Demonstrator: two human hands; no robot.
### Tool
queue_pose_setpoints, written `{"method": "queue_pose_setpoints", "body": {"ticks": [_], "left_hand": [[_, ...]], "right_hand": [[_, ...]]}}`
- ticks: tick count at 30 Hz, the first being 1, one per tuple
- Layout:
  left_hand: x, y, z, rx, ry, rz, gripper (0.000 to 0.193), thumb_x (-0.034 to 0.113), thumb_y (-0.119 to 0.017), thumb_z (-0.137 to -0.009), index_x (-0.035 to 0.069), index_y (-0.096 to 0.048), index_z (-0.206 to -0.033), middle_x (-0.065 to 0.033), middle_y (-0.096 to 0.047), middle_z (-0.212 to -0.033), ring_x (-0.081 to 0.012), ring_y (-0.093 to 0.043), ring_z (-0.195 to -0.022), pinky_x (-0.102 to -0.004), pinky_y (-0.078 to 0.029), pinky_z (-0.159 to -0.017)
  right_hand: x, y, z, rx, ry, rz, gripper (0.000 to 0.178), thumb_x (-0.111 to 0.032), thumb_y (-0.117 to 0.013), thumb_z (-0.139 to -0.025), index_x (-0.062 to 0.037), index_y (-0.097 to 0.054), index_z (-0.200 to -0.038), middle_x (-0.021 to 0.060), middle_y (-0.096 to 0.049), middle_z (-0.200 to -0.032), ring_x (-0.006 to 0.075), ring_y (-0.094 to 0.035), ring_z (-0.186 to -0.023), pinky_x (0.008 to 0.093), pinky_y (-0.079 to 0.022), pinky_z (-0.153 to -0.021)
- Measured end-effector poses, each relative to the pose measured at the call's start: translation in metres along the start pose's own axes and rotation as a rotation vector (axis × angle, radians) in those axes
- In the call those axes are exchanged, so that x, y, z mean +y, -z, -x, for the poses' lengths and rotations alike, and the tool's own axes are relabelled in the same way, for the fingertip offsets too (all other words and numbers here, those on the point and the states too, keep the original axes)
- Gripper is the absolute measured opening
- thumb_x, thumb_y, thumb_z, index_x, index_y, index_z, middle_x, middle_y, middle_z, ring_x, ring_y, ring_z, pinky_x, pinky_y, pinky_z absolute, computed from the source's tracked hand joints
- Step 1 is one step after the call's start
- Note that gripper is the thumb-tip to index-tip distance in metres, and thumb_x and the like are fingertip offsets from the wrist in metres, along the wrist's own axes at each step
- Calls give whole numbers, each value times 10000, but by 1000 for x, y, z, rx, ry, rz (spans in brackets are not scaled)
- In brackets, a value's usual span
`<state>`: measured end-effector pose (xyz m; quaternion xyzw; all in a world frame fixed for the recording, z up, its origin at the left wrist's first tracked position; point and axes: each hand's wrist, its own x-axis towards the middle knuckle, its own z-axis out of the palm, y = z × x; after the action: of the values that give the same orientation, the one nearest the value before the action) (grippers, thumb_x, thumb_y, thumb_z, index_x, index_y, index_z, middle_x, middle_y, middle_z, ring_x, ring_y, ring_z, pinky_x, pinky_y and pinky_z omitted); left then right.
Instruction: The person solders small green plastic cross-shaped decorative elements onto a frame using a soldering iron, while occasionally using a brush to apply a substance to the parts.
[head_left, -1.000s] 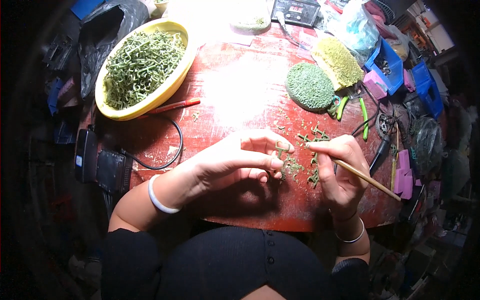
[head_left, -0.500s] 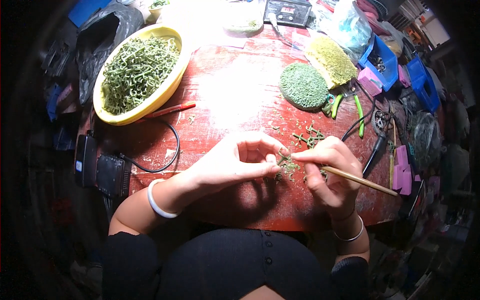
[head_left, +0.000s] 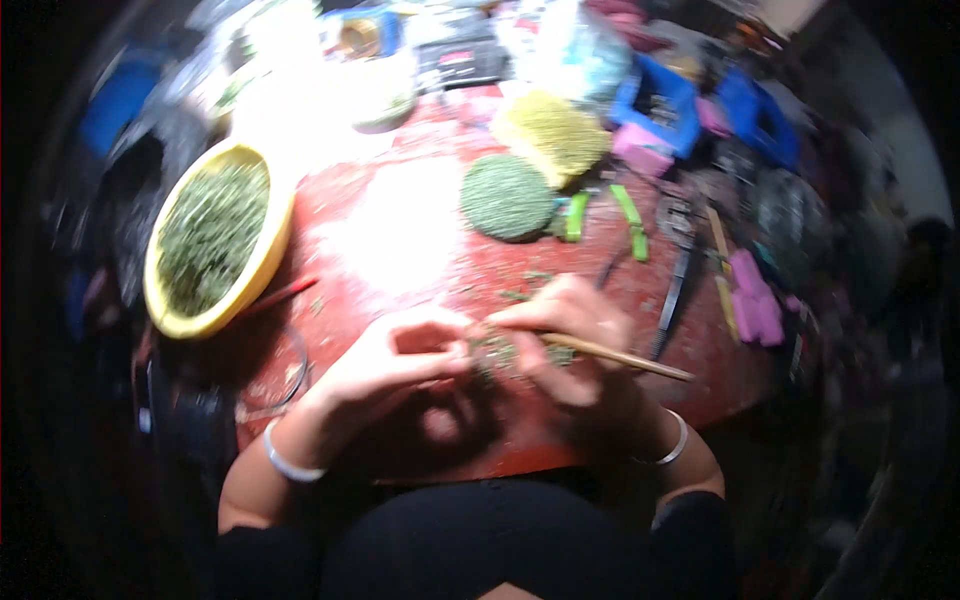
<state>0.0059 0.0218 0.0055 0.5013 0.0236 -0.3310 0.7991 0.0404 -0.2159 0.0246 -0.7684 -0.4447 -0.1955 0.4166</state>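
Observation:
My left hand [head_left: 390, 365] is closed in a pinch over the near part of the red table. Its fingertips meet at a small green piece, too blurred now to make out well. Close beside it, my right hand [head_left: 575, 345] grips a thin wooden stick [head_left: 645, 364], its tail slanting down to the right. The stick's working tip is hidden by the fingers. Loose green bits [head_left: 497, 352] lie on the table between and under the hands. To the left stands a yellow oval basin [head_left: 283, 215] heaped with small curly green pieces [head_left: 212, 240].
A round green textured pad [head_left: 507, 198] touches a yellow one [head_left: 552, 135]. Right of them lie green-handled pliers [head_left: 631, 222], a black pen-shaped tool [head_left: 673, 300] and pink blocks [head_left: 756, 300]. Blue bins [head_left: 660, 105] stand behind. A red pen [head_left: 285, 292] lies by the basin.
The whole view has swung and blurred, so the table and objects sit further left. Both hands keep nearly the same pose, close together, with the stick still in the right one.

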Motion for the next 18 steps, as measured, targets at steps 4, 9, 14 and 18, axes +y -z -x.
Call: {"method": "queue_pose_setpoints", "body": {"ticks": [4,9,14,18], "left_hand": [[-3,0,0,58,29,1,303,6,-711,-899,32,-649,-1194,-34,-685,-1038,-120,-649,-928,-260,-525,-774],[-7,3,7,-132,-37,-56,246,-41,-718,-849,-37,-655,-1087,-96,-681,-996,-154,-653,-858,-250,-511,-715],[-2,0,10,-352,18,-393,276,-122,-733,-815,-76,-695,-1084,-122,-674,-1001,-174,-664,-911,-291,-532,-794],[0,-5,5,-369,89,-510,264,-105,-734,-834,-65,-706,-1094,-103,-678,-984,-167,-676,-919,-289,-534,-808]], "right_hand": [[10,-6,9,159,-93,-111,139,-76,-696,-823,-21,-657,-944,120,-612,-845,298,-609,-781,404,-495,-683],[12,-13,11,304,-14,5,195,-81,-684,-830,-35,-635,-1013,118,-586,-863,305,-613,-794,400,-510,-702],[12,-18,15,256,-31,47,264,-48,-708,-787,-24,-610,-1031,120,-533,-872,311,-585,-827,407,-497,-738],[14,-25,18,236,-30,77,298,-68,-720,-739,-15,-600,-1006,116,-516,-858,305,-577,-832,398,-502,-735]]}}
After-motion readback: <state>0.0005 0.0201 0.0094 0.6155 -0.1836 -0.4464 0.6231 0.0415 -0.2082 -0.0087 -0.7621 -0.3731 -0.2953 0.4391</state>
